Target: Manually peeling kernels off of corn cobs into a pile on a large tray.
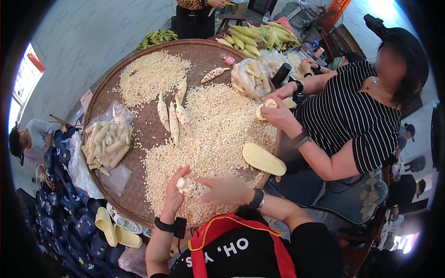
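My left hand (173,194) is wrapped around a short corn cob (187,186) with whitish and purple-flecked kernels, over the near part of the tray. Against the cob's right side my right hand (223,191) presses, its fingers smeared by motion. Loose pale kernels (204,157) are heaped below and beyond both hands. A pale yellow slipper sole (264,159) lies on the right rim near my right hand. Several speckled cobs (174,123) rest among the kernels farther off.
The round brown woven tray (99,104) carries another kernel heap (150,76) and a plastic bag of bare cobs (109,139). At the right, a person in a striped top (352,116) holds a cob. Husked green corn (250,37) is piled beyond. Dark blue clogs (88,227) crowd the left.
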Demonstrator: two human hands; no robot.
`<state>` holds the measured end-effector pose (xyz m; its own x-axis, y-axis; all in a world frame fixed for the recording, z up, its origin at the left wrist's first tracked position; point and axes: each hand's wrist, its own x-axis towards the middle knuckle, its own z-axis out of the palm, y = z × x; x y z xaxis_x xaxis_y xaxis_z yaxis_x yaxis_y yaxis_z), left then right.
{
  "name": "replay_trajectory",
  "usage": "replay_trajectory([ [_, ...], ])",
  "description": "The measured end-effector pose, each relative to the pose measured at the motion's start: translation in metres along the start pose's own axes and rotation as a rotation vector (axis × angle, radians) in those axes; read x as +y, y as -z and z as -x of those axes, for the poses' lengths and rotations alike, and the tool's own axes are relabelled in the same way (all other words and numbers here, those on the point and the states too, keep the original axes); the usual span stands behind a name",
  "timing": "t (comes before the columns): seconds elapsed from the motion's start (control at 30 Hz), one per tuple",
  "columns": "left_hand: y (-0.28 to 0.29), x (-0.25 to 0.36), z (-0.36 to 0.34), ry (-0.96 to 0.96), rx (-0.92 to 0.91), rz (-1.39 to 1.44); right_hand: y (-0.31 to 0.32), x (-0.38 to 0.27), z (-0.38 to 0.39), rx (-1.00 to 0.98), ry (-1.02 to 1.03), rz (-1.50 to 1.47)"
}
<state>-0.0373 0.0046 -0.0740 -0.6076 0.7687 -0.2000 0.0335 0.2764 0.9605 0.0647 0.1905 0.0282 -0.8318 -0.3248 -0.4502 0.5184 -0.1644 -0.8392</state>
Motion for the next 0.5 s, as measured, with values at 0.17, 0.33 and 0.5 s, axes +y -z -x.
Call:
replay_trajectory([
  [0.17,-0.019,0.042,0.001,-0.020,-0.002,0.729,-0.005,-0.001,-0.014,0.038,0.190,0.025],
  [0.33,-0.022,0.054,0.005,-0.062,-0.152,0.940,-0.012,-0.017,-0.014,-0.140,0.007,-0.043],
  [0.5,-0.015,0.028,0.002,-0.122,-0.101,0.832,-0.014,0.001,-0.015,-0.109,0.099,0.000],
])
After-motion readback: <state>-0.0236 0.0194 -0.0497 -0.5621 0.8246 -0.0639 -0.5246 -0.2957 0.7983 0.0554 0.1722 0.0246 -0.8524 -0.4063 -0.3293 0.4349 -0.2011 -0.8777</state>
